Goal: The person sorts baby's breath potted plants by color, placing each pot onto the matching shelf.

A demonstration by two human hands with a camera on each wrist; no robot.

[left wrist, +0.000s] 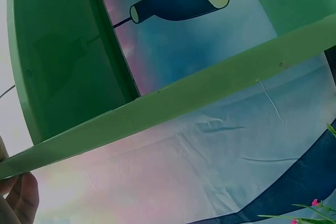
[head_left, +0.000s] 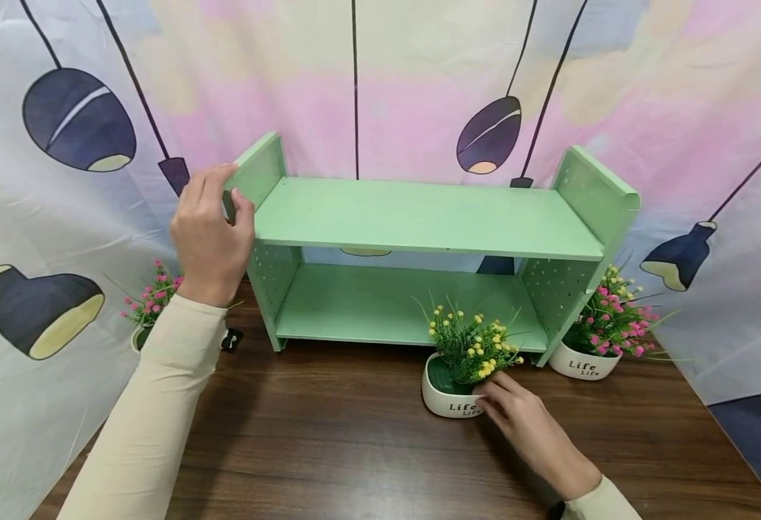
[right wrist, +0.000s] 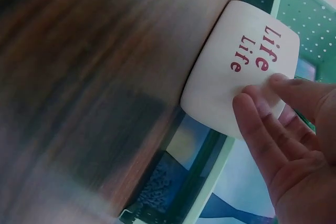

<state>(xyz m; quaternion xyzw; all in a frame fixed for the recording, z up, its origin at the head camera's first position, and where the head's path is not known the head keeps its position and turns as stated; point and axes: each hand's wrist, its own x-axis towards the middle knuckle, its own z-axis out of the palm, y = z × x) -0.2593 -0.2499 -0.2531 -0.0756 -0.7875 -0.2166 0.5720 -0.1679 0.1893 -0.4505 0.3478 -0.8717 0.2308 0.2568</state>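
In the head view my left hand (head_left: 211,231) grips the upper left side panel of a light green two-tier shelf (head_left: 419,217). The left wrist view shows fingertips (left wrist: 26,198) against the lower side of a green edge. My right hand (head_left: 532,426) holds the right end of a white oval flower pot (head_left: 441,401) lettered "Life", which stands on the table before the shelf. Yellow artificial flowers (head_left: 474,343) rise from it. From the right wrist, the hand (right wrist: 299,166) has its fingertips on the pot's white wall (right wrist: 231,56).
Right of the shelf stands a white pot (head_left: 585,363) with pink and yellow flowers. Another pink-flowered plant (head_left: 152,296) is partly hidden behind the left arm. A small black object (head_left: 231,339) lies near the shelf's left foot. Lamp-printed cloth (head_left: 406,87) hangs around the wooden table (head_left: 328,433).
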